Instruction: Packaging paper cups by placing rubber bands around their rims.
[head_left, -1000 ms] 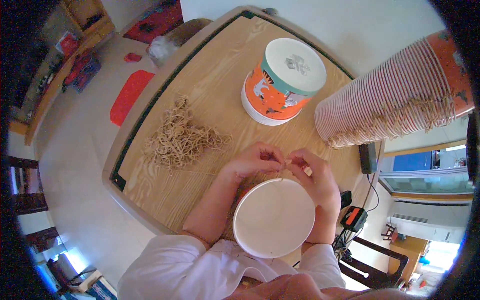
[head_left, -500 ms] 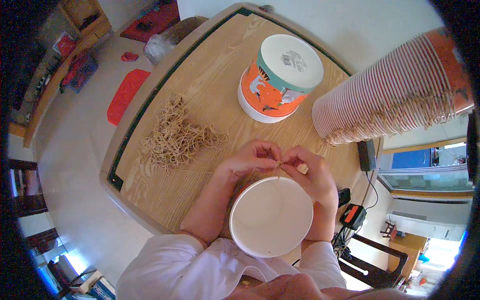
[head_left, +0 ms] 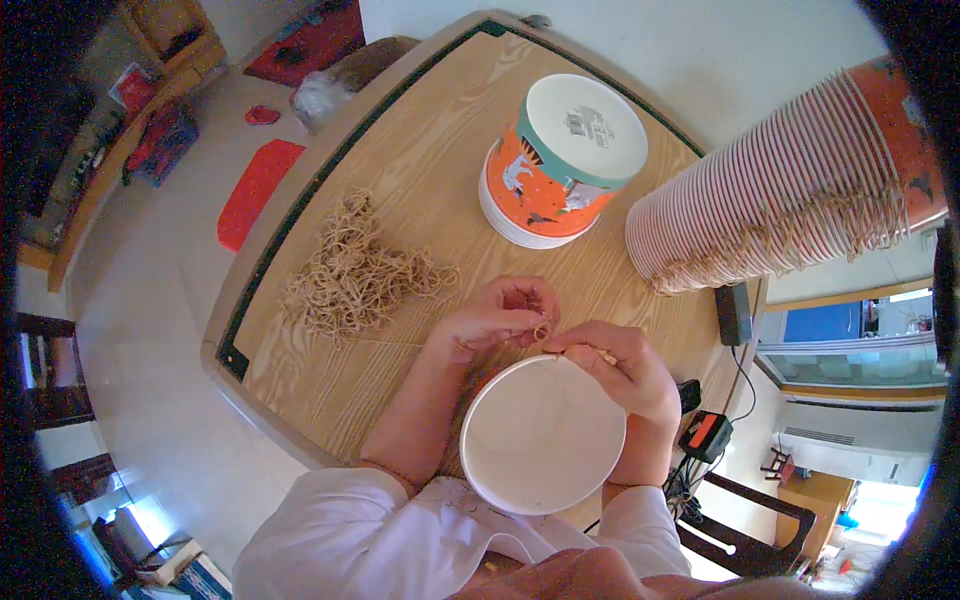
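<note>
1. Head view: a small loop of thin tan twine [head_left: 541, 332] is pinched between thumb and fingers of the left hand [head_left: 508, 313], just beyond the far rim of the open, round, white-lined bucket [head_left: 530, 410].
2. Thumb and forefinger of the right hand [head_left: 622, 366] are pressed together at that rim; whether twine is caught there cannot be told.
3. Fingertip looping of twine appears to be in hand; a steady pinch seems called for next.
4. On the wood-grained counter [head_left: 465, 130], a tangled tan twine heap [head_left: 362, 275] lies leftward.

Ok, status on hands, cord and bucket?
Left hand holding small cord loop. Right hand at rim of bucket, its hold unclear. Bucket's mouth facing camera. Cord tangle leftward, apart from fingertips.
</note>
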Demonstrator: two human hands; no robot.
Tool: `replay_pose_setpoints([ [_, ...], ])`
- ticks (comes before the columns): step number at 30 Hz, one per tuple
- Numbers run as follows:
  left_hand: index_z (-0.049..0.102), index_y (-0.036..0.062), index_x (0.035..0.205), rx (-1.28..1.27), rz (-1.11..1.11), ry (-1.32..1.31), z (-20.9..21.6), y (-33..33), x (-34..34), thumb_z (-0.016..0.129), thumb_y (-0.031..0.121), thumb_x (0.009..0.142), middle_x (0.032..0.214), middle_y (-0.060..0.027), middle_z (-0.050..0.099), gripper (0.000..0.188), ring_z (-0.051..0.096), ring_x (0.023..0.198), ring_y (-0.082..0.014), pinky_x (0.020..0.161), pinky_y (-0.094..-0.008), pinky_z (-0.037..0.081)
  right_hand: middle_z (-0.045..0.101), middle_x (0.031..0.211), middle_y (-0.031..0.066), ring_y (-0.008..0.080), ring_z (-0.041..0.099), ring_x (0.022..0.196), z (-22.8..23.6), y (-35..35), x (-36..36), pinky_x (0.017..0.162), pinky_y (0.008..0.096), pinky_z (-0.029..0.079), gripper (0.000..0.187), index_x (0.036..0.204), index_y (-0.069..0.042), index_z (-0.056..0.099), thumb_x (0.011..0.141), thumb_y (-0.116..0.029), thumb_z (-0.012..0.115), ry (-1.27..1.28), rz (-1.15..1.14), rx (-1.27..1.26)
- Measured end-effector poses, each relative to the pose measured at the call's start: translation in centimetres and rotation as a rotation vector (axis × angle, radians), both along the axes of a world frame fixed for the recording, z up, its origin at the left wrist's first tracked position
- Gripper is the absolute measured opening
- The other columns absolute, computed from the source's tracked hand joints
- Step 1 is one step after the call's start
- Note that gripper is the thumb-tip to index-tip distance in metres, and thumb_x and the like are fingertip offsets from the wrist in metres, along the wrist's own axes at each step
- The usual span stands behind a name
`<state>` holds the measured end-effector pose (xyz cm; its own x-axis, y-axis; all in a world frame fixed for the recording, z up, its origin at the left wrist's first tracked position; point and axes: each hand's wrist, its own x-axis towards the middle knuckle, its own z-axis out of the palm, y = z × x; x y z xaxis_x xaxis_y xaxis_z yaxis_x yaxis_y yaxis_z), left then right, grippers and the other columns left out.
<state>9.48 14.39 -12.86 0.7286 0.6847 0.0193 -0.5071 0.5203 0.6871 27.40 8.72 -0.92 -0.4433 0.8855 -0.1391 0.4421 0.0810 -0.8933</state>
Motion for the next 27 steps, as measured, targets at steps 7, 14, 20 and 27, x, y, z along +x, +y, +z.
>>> replay_pose_setpoints([
  [7, 0.057, 0.0058, 0.09, -0.038, -0.037, -0.101, -0.3, 0.5, -0.7, 0.069, 0.013, 0.076, 0.087, -0.0038, 0.06, 0.02, 0.056, 0.067, -0.0101, 0.054, -0.0213, 0.042, 0.066, 0.09, 0.0116, 0.0169, 0.062, 0.084, -0.3, -0.1, 0.3, 0.074, 0.0265, 0.048, 0.018, 0.097, 0.004, 0.064, 0.091, -0.005, 0.049, -0.065, -0.029, -0.002],
  [14, 0.058, 0.005, 0.096, 0.173, -0.195, 0.096, 0.3, 0.6, -0.8, 0.071, 0.011, 0.075, 0.091, -0.0039, 0.062, 0.025, 0.059, 0.079, -0.0094, 0.061, -0.0223, 0.047, 0.067, 0.089, 0.0114, 0.0156, 0.062, 0.083, -0.1, -0.1, 0.1, 0.073, 0.026, 0.048, 0.018, 0.096, 0.004, 0.065, 0.09, -0.005, 0.05, -0.092, -0.043, 0.026],
  [20, 0.06, 0.0044, 0.09, 0.162, -0.178, 0.197, 1.0, 0.5, -0.9, 0.071, 0.009, 0.076, 0.076, -0.0015, 0.062, 0.019, 0.059, 0.066, -0.0078, 0.054, -0.0212, 0.046, 0.066, 0.09, 0.011, 0.0154, 0.062, 0.083, 0.0, -0.1, 0.1, 0.073, 0.0261, 0.048, 0.02, 0.097, 0.003, 0.065, 0.091, -0.007, 0.049, -0.077, -0.065, -0.02],
  [27, 0.059, 0.0046, 0.085, 0.175, -0.071, 0.068, -0.8, 0.7, -0.7, 0.07, 0.008, 0.075, 0.074, -0.0015, 0.061, 0.015, 0.055, 0.06, -0.0072, 0.05, -0.0211, 0.043, 0.065, 0.087, 0.0111, 0.0155, 0.062, 0.082, -0.4, 0.3, -0.4, 0.072, 0.0267, 0.048, 0.024, 0.096, 0.003, 0.064, 0.093, -0.011, 0.045, 0.016, -0.006, -0.043],
])
